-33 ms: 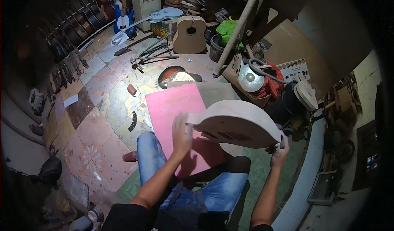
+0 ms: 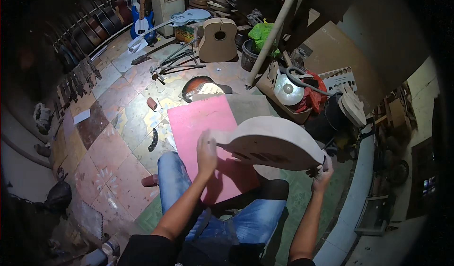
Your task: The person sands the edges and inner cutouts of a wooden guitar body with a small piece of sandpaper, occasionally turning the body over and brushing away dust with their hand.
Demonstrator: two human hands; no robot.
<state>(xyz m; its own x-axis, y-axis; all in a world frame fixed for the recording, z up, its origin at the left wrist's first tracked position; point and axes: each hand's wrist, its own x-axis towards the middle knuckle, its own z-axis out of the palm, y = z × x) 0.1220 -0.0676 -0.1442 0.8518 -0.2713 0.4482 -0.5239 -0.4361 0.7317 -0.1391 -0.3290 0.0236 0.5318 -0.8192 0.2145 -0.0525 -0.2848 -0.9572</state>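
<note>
Slanting at one o'clock from the lap (image 2: pixel 250 223), the guitar body (image 2: pixel 276 140), shaped but apparently unfinished, is held by the right hand (image 2: pixel 323 171), fingers curled; the blurred left hand (image 2: pixel 206 155) shows no certain grip.

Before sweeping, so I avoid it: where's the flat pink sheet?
In the head view, the sheet is near centre, partly behind the left hand, with the pale wooden guitar body at its right.

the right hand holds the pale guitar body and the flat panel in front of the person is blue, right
The flat panel is pink, not blue, as the head view shows; the right hand does hold the pale guitar body.
</note>
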